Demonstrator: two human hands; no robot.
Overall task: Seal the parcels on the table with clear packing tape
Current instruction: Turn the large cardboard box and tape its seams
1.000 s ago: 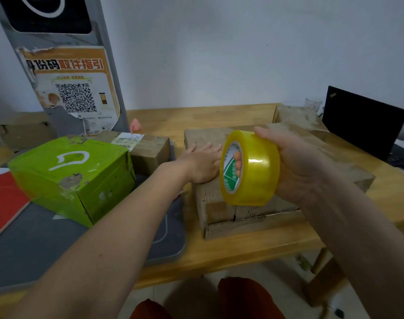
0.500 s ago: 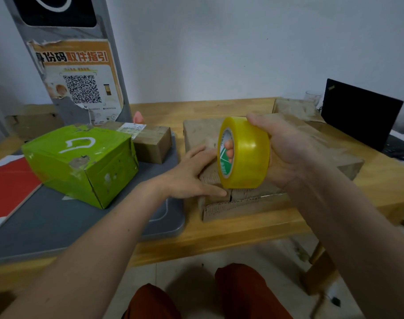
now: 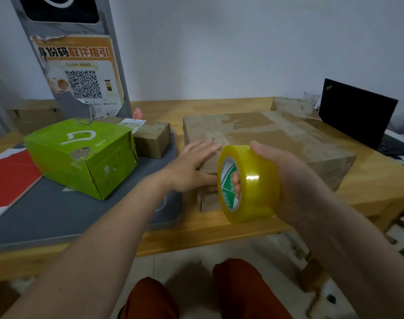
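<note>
Yellowish clear packing-tape roll [image 3: 249,184] sits hooked on right-hand fingers [image 3: 236,183] through its core; left hand [image 3: 191,168] lies flat, fingers straight, on the worn brown cardboard parcel [image 3: 265,143] atop the wooden bench [image 3: 219,109]. Best press firmly while drawing tape along the seam.

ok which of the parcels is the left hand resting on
The big flat brown parcel right of the grey mat; the left hand lies flat on its near corner. The green box and small brown box sit untouched.
</note>
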